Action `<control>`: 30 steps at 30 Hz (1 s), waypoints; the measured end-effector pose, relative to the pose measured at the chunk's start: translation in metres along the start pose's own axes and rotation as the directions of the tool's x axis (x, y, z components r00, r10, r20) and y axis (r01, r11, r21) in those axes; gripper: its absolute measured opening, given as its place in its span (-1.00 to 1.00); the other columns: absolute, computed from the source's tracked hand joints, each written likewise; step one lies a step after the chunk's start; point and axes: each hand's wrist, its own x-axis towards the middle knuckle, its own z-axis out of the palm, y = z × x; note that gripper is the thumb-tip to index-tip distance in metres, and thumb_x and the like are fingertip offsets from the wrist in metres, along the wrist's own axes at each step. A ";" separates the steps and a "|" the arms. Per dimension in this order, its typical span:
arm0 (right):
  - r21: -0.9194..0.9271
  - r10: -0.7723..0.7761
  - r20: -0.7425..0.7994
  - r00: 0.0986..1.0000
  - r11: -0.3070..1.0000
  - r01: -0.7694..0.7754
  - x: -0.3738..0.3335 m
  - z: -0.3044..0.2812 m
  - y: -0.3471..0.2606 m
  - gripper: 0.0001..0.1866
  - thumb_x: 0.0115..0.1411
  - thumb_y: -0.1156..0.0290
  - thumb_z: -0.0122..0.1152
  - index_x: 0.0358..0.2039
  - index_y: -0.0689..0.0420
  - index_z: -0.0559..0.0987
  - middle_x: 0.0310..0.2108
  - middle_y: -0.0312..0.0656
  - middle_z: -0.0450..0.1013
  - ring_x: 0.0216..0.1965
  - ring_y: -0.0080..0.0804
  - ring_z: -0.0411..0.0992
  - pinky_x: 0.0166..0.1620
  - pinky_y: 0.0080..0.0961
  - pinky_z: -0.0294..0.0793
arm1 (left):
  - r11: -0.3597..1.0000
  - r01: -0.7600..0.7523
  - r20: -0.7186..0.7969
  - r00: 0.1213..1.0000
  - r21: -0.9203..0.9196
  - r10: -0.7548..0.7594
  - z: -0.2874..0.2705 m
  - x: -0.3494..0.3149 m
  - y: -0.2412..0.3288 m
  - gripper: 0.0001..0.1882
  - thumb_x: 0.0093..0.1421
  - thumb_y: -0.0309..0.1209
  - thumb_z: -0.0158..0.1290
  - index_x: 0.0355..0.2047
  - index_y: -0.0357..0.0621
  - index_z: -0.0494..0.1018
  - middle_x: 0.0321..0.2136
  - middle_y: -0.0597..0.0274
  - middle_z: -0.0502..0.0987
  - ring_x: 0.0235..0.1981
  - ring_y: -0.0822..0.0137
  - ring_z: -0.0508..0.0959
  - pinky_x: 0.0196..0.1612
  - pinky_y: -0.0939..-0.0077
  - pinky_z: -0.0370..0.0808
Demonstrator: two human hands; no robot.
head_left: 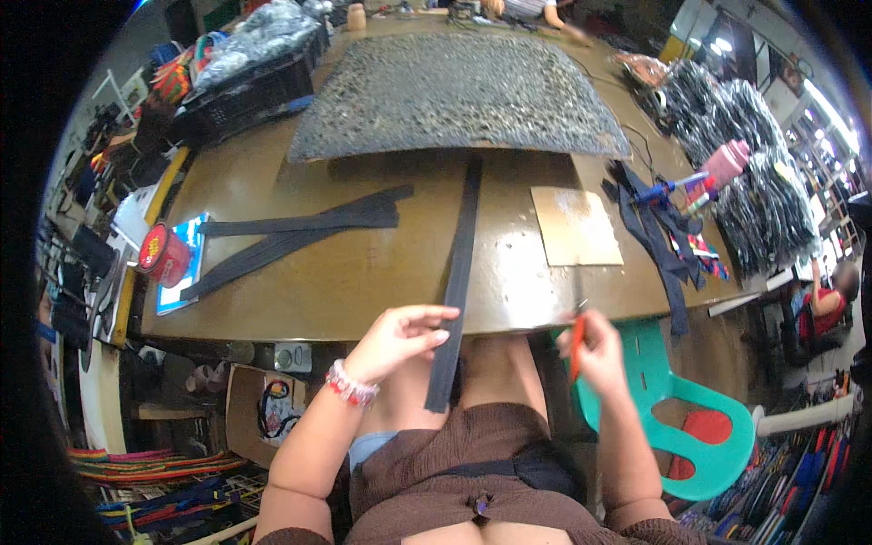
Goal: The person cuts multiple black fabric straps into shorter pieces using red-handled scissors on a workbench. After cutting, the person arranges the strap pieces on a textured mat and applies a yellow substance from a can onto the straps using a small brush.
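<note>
A long black fabric strap (460,245) runs toward me from under the front edge of a large speckled, pitted board (454,95), and its near end hangs past the table edge over my lap. My left hand (400,343), a beaded bracelet at its wrist, has thumb and forefinger at the strap's left edge near that end. Off to the right, my right hand (599,352) is closed round a slim orange-handled tool (578,345). Its upper, metal part is too blurred for me to tell the kind.
More black straps lie at left (309,227) and right (649,227) on the brown table (300,313). A tan board (577,227), red tub (164,256), pink bottle (727,162), black crate (245,109) and plastic-wrapped bundles (767,191) stand around. A green chair (708,463) is below.
</note>
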 end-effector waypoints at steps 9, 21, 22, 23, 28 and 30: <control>0.469 0.065 0.503 0.862 0.817 -0.336 -0.089 0.062 0.009 -0.63 0.25 0.18 0.16 -0.20 0.28 0.43 -0.42 -0.28 0.37 -0.38 -0.55 0.41 -0.26 -0.56 0.51 | 0.989 -0.063 -0.083 0.995 -0.133 0.052 0.045 0.024 0.028 -0.47 0.13 -0.59 0.17 0.13 -0.23 0.35 -0.24 0.25 0.50 -0.40 0.59 0.52 -0.30 0.67 0.59; 0.452 0.169 0.560 0.811 0.757 -0.471 -0.088 0.064 -0.013 -0.61 0.29 0.03 0.03 -0.31 0.16 0.38 -0.49 -0.35 0.30 -0.50 -0.63 0.34 -0.44 -0.64 0.45 | 0.978 -0.151 -0.229 0.967 -0.146 0.115 0.058 0.028 0.008 -0.42 0.10 -0.62 0.18 0.15 -0.24 0.32 -0.29 0.33 0.50 -0.42 0.62 0.49 -0.36 0.69 0.56; 0.446 0.184 0.550 0.815 0.760 -0.472 -0.087 0.065 -0.015 -0.59 0.29 0.00 0.03 -0.32 0.15 0.37 -0.51 -0.36 0.29 -0.52 -0.64 0.34 -0.47 -0.65 0.45 | 0.977 -0.168 -0.233 0.963 -0.130 0.134 0.058 0.029 0.007 -0.43 0.11 -0.61 0.18 0.16 -0.23 0.31 -0.38 0.36 0.50 -0.44 0.62 0.49 -0.35 0.70 0.55; 0.438 0.187 0.542 0.820 0.770 -0.465 -0.087 0.065 -0.016 -0.57 0.29 -0.03 0.02 -0.34 0.15 0.37 -0.53 -0.37 0.29 -0.55 -0.64 0.33 -0.50 -0.66 0.44 | 0.977 -0.183 -0.238 0.959 -0.108 0.154 0.058 0.029 0.007 -0.43 0.12 -0.60 0.18 0.16 -0.23 0.31 -0.47 0.38 0.51 -0.47 0.62 0.50 -0.35 0.70 0.55; 0.403 0.215 0.482 0.849 0.806 -0.433 -0.087 0.070 -0.021 -0.43 0.25 -0.19 0.00 -0.46 0.15 0.37 -0.66 -0.37 0.27 -0.68 -0.63 0.32 -0.61 -0.69 0.41 | 0.975 -0.172 -0.250 0.959 -0.141 0.133 0.056 0.030 0.006 -0.43 0.13 -0.59 0.18 0.17 -0.23 0.30 -0.47 0.38 0.52 -0.46 0.61 0.51 -0.35 0.71 0.54; 0.387 0.213 0.472 0.856 0.822 -0.418 -0.086 0.072 -0.020 -0.38 0.23 -0.24 -0.01 -0.49 0.17 0.39 -0.70 -0.35 0.28 -0.71 -0.62 0.33 -0.62 -0.69 0.40 | 0.973 -0.172 -0.252 0.959 -0.153 0.130 0.054 0.029 0.005 -0.43 0.12 -0.60 0.18 0.16 -0.24 0.31 -0.44 0.36 0.52 -0.45 0.60 0.52 -0.35 0.72 0.54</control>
